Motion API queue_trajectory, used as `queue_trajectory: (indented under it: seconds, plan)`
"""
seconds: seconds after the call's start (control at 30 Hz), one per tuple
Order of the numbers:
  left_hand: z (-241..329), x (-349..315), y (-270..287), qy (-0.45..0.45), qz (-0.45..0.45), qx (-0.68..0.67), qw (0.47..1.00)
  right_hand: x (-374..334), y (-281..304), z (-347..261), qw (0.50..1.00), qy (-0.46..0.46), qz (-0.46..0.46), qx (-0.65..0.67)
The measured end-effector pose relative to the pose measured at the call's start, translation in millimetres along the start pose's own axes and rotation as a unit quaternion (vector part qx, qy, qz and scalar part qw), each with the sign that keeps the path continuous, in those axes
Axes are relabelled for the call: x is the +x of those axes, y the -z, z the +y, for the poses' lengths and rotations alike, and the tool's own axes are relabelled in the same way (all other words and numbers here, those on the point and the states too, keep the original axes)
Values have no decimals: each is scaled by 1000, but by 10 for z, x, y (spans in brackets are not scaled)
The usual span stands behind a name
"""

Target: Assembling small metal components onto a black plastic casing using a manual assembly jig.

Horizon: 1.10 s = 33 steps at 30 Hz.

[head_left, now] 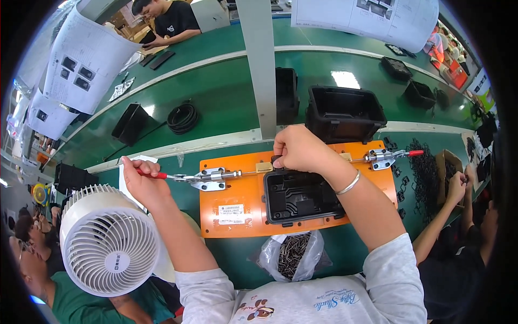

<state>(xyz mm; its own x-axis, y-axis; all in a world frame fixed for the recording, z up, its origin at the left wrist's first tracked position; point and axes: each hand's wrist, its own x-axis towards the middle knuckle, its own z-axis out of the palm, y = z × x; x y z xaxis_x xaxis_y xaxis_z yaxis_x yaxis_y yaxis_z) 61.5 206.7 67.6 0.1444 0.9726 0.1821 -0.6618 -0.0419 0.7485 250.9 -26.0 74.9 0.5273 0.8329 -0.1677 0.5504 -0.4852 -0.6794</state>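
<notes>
My left hand (pixel 144 181) is closed around the red handle of the left toggle clamp (pixel 212 179). That clamp is bolted to an orange fixture plate (pixel 237 201), and its rod runs toward a tan block (pixel 264 167). Fingers of my right hand (pixel 303 150) pinch together over a small black part (pixel 278 162) at the back left corner of a black plastic box (pixel 299 202). The part is mostly covered by the fingers. The box sits open side up in the plate. Opposite, a second toggle clamp (pixel 381 158) with a red handle is mounted on the plate's right side.
A white fan (pixel 110 237) stands close by my left forearm. In front of my body lies a plastic bag of screws (pixel 294 254). Black bins (pixel 345 110) and a coiled cable (pixel 183 117) are beyond the rail. At right, a co-worker's hands (pixel 458 183) are over a cardboard box.
</notes>
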Motion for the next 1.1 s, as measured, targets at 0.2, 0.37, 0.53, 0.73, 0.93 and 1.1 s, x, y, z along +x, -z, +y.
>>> queue_trajectory:
  seconds: [0.2, 0.37, 0.53, 0.73, 0.93, 1.1]
  plan:
    - [20, -101, -174, -58, -44, 77, 994, -9, -17, -52, 999, 8, 21, -42]
    - [-293, -554, -394, -194, -243, 373, 874, -16, -44, -21, 998, 19, 27, -56]
    - [-317, -715, -420, -256, -330, 430, 801, -9, -37, 11, 1000, 16, 24, -4]
    - [-290, -711, -400, -222, -349, 409, 813, -1, -49, 47, 999, -2, 27, 17]
    - [-306, -745, -419, -241, -318, 455, 796, -23, -43, -15, 999, -19, 26, 33]
    - [-468, -878, -428, -306, -366, 529, 702, -20, -64, 24, 999, 3, 44, 18]
